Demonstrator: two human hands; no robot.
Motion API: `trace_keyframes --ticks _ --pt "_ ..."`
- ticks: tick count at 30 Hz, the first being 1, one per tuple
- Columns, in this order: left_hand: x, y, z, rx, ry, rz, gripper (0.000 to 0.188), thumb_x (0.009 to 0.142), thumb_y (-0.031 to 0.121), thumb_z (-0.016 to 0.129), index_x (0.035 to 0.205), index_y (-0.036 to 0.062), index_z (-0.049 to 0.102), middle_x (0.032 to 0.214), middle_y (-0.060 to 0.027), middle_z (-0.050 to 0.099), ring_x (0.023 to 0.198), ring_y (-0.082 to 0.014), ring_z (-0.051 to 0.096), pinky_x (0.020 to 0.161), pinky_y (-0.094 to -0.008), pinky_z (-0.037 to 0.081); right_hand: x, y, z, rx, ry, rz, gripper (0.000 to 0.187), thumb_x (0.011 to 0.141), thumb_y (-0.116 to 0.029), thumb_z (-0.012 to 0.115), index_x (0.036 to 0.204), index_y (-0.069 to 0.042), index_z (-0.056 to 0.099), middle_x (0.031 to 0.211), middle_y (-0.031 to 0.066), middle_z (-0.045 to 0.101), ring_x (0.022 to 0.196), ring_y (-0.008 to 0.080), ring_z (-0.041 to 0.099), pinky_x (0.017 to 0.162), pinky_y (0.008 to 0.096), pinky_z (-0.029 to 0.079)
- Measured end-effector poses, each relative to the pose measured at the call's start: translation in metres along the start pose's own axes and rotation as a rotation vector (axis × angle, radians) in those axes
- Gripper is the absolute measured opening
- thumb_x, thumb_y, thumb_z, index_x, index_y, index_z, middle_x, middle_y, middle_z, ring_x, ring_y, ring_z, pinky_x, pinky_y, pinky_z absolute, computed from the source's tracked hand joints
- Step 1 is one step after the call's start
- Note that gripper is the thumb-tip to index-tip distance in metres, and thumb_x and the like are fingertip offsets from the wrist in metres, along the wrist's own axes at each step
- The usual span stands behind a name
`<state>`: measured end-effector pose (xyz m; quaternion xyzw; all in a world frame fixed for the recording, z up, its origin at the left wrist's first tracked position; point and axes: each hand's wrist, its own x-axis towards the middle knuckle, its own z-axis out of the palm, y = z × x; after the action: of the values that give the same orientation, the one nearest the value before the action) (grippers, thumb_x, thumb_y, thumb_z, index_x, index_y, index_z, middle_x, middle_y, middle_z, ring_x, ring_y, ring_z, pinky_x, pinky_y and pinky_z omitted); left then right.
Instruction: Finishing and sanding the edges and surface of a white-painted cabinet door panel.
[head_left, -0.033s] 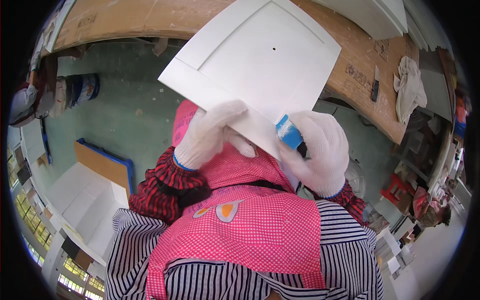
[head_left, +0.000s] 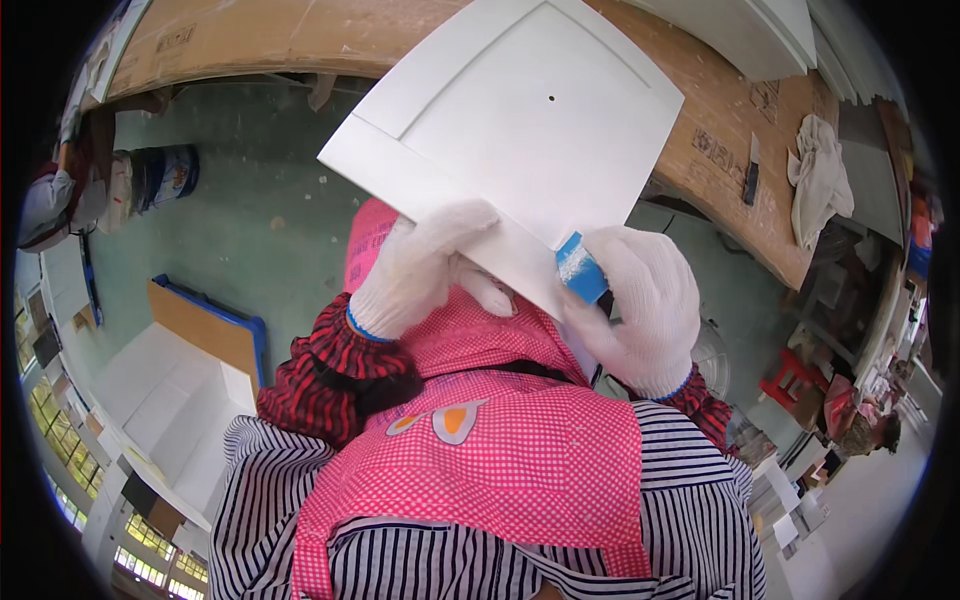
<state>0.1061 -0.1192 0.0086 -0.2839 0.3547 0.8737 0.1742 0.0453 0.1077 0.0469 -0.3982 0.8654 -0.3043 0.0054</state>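
Observation:
A white cabinet door panel [head_left: 530,130] with a recessed centre and one small dark hole lies tilted before me, its far part over the cardboard-covered bench. My left hand [head_left: 425,265], in a white knit glove, grips the panel's near edge, thumb on top and fingers underneath. In my gloved right hand [head_left: 640,305] is a small blue sanding block [head_left: 580,270], its face dusted white. The fingers close around the block at the panel's near right edge, by the groove's end. Whether it presses on the surface I cannot tell.
The brown cardboard-covered bench [head_left: 690,110] carries a knife-like tool with a black handle [head_left: 750,183] and a crumpled white cloth [head_left: 820,180]. White panels [head_left: 740,35] stand at the far right. To the left are a dark blue bucket [head_left: 172,175] and a white box-like cabinet [head_left: 180,400].
My right hand and the sanding block have shifted very slightly right and nearer to me. The panel has moved a touch to the right; my left hand keeps its hold.

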Motion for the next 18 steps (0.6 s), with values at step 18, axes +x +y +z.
trace_keyframes --ticks 18 --pt "-0.002 -0.002 -0.002 -0.042 0.029 -0.023 0.057 0.098 0.016 0.064 0.139 -0.0159 0.04 0.112 -0.0254 0.067 0.079 -0.0315 0.076 0.047 -0.0338 0.064 -0.007 -0.017 -0.007 -0.132 -0.027 0.072 0.046 0.07 -0.019 0.085 0.111 -0.006 0.067 0.101 0.0101 0.069 0.089 0.0315 0.066 0.077 0.0426 0.053"
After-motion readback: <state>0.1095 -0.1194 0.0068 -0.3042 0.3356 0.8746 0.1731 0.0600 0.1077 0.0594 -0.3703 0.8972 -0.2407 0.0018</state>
